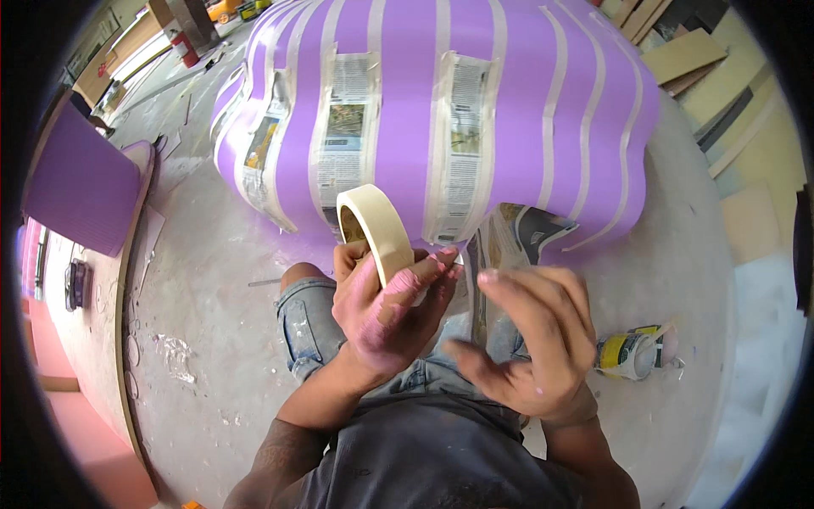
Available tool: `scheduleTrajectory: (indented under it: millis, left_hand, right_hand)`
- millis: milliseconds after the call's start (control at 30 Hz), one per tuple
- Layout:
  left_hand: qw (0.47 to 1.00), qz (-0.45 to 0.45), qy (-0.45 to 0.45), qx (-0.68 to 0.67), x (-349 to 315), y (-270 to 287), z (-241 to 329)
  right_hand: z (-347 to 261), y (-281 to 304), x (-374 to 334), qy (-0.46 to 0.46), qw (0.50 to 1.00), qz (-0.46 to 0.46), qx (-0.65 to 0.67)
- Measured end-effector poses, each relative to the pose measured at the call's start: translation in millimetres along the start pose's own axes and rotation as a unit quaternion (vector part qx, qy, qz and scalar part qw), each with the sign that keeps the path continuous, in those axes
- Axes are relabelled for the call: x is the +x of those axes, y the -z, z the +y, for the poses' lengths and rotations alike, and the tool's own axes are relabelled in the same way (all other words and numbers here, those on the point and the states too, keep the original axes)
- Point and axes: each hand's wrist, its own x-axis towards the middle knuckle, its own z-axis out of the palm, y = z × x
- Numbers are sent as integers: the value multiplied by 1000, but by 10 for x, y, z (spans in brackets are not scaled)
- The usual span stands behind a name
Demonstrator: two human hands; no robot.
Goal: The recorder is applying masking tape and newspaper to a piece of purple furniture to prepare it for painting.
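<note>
My left hand (377, 318), smeared with pink paint, is closed around a cream roll of masking tape (383, 233). Its thumb and fingertips pinch together just right of the roll, with a small pale bit showing there. Beside it my right hand (543, 343) is raised with fingers apart and curved, nothing visible between them. Ahead stands a large rounded purple form (407, 127) with pale tape stripes running down it. Newspaper strips (343, 157) fill some of the bands between tapes. Low on the form, a loose-looking newspaper piece (538, 231) hangs behind my hands.
On the floor to the right is a yellow-and-black labelled can (626, 355). Boards (685, 59) lie at the far right. To the left are a purple curved piece (80, 182) and a long board edge (125, 339). A red fire extinguisher (184, 49) stands far left.
</note>
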Motion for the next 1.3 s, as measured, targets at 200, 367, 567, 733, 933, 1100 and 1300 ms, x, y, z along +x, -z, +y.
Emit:
scheduleTrajectory:
  millis: [200, 367, 567, 733, 933, 1100, 1300]
  left_hand:
    - [997, -40, -58, -10, 38, -16, 71]
    - [995, -59, -81, -2, 52, -25, 131]
    - [994, -72, -87, 2, 52, -3, 132]
    - [990, -90, -107, 9, 107, -21, 192]
    - [985, -114, -131, 15, 91, 3, 153]
    - [980, -144, -138, 9, 96, 54, 162]
    - [980, -153, -109, -67, 122, 50, 150]
  right_hand:
    - [34, 65, 11, -41, 998, -6, -36]
    - [68, 171, -28, -33, 994, -18, -103]
    - [97, 215, 22, 14, 988, -48, -147]
    - [130, 305, 25, 52, 977, -78, -191]
    - [148, 356, 37, 111, 960, -119, -226]
    - [153, 393, 46, 125, 960, -123, -220]
    - [160, 408, 32, 112, 974, -116, -158]
